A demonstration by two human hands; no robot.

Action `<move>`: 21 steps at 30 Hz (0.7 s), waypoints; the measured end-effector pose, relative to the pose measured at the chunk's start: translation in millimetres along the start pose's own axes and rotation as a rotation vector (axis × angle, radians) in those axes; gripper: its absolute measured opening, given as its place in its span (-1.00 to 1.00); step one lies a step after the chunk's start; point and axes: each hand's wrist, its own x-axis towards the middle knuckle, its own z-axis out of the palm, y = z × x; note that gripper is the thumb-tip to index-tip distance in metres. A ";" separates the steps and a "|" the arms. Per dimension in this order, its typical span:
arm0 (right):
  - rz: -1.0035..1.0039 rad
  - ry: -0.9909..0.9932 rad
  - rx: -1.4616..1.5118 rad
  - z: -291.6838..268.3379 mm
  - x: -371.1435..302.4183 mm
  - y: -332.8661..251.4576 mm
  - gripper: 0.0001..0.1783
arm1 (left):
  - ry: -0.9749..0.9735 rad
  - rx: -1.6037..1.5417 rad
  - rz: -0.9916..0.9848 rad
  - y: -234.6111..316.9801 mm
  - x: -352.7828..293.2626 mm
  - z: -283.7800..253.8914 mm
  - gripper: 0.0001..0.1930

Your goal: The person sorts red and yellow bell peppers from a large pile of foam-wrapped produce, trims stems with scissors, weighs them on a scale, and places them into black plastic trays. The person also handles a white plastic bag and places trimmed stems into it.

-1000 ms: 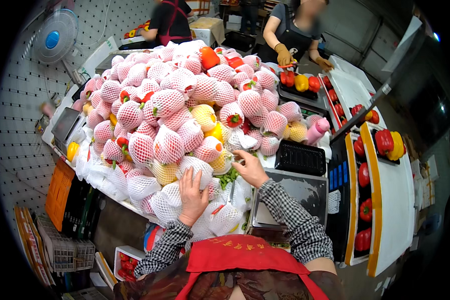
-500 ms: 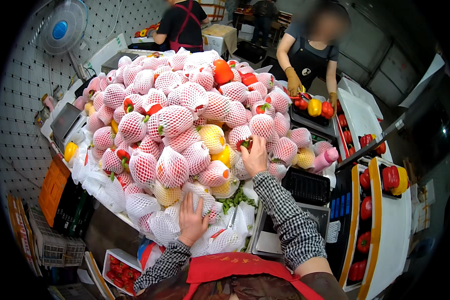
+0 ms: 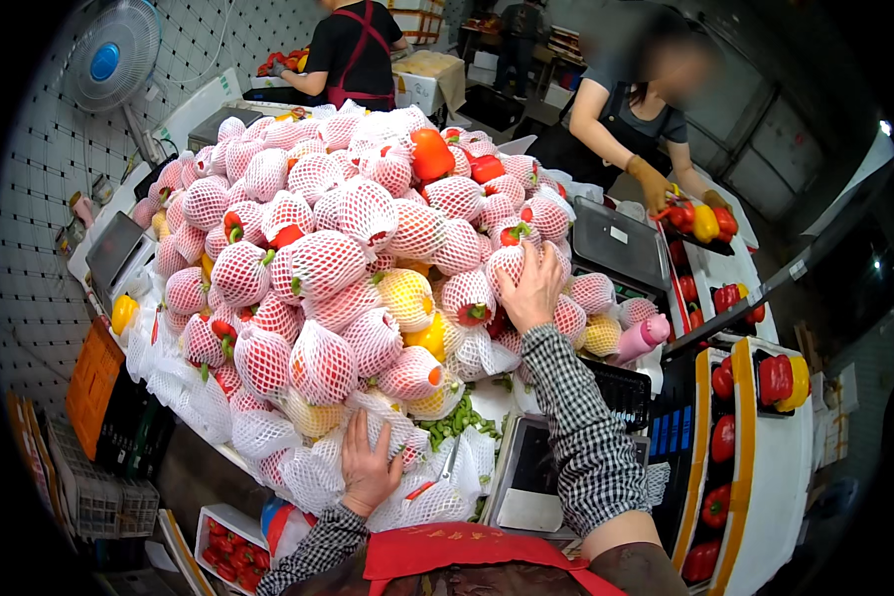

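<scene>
A big heap of bell peppers in white foam nets (image 3: 328, 260) lies before me. My right hand (image 3: 532, 290) reaches into the heap's right side, thumb and fingers apart over a netted red pepper (image 3: 507, 260); its fingertips touch the net. Left of that hand sits another netted red pepper (image 3: 469, 298), its green stem showing. My left hand (image 3: 370, 469) lies open on loose white foam nets (image 3: 298, 475) at the near edge. Close to it are a small knife (image 3: 449, 461) and a pile of cut green stems (image 3: 459, 419).
A black tray (image 3: 618, 393) and a scale (image 3: 528, 477) stand right of the heap, near a pink bottle (image 3: 642, 338). Foam boxes (image 3: 765, 457) hold red peppers. Across the table, a gloved co-worker carries a tray of peppers (image 3: 703, 223). Another person stands farther back.
My right hand has moved right and slightly away from the stemmed red pepper to the one beside it. The co-worker has lifted the pepper tray off the scale toward the right. My left hand stays put.
</scene>
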 end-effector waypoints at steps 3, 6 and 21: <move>0.179 -0.166 0.209 18.4 8.6 12.9 -0.08 | -0.005 0.016 0.005 -0.4 0.0 0.1 -0.38; 0.168 -0.160 0.384 21.0 14.1 21.9 -0.04 | 0.003 0.014 0.005 0.6 0.0 -0.8 -0.38; 0.388 -0.373 1.065 -73.3 -188.6 -43.8 -0.51 | -0.031 -1.087 -0.112 80.5 44.0 -16.8 0.05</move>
